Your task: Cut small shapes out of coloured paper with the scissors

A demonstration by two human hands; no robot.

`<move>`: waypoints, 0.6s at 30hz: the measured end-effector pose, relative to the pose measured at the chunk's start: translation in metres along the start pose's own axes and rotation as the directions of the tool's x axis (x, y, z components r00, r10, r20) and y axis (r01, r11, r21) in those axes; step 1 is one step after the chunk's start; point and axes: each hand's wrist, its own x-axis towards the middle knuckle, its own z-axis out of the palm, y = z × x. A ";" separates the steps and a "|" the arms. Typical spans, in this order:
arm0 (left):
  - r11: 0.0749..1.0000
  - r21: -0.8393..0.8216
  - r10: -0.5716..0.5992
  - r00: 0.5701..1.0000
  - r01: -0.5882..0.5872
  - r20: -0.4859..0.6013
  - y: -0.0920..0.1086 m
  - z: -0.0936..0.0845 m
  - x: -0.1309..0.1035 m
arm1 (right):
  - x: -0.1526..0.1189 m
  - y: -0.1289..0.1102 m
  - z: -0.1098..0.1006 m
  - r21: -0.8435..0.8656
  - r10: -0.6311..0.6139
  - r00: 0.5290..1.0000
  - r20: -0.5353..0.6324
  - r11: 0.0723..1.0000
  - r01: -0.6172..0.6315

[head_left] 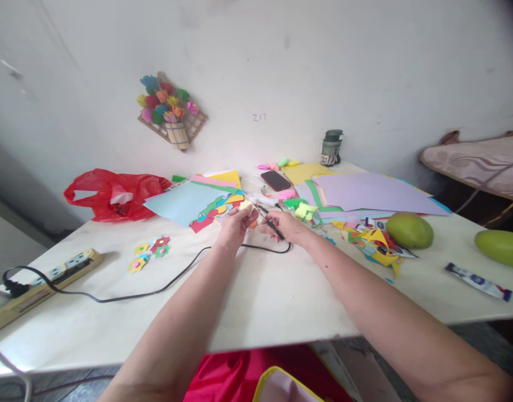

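Both hands meet over the middle of the white table (256, 301). Between the fingers of my left hand (235, 223) is a small pale yellow piece of paper (245, 206), partly covered by the fingertips. My right hand (284, 224) is wrapped round a pair of scissors with black handles (275, 230). The scissor blades point up and left, close beside the paper; I cannot tell whether they touch it. Just beyond my left hand lies a heap of coloured paper cut-outs (217, 212). Several finished paper flowers (160, 245) lie to the left.
A power strip (59, 279) sends a black cord (156, 291) across the table under my hands. A red plastic bag (109, 192), coloured sheets (365, 191), a phone (275, 180), a flask (332, 147), paper scraps (376, 245), green fruit (409, 230) and a glue tube (478, 282) lie around.
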 end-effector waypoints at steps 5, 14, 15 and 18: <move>1.000 0.017 0.013 0.999 -0.014 0.040 -0.001 -0.001 0.000 | 0.000 0.004 -0.003 -0.059 -0.081 0.997 -0.003 0.995 0.080; 1.000 0.014 0.025 0.998 -0.026 0.054 -0.002 -0.003 0.001 | -0.002 0.000 -0.006 -0.190 -0.116 0.992 -0.048 0.976 0.105; 1.000 0.014 0.027 0.998 -0.028 0.054 -0.002 -0.003 0.001 | -0.002 0.000 -0.006 -0.188 -0.118 0.992 -0.048 0.976 0.107; 1.000 0.011 0.029 0.998 -0.029 0.050 -0.003 -0.003 0.002 | -0.003 -0.002 -0.006 -0.167 -0.113 0.993 -0.042 0.980 0.104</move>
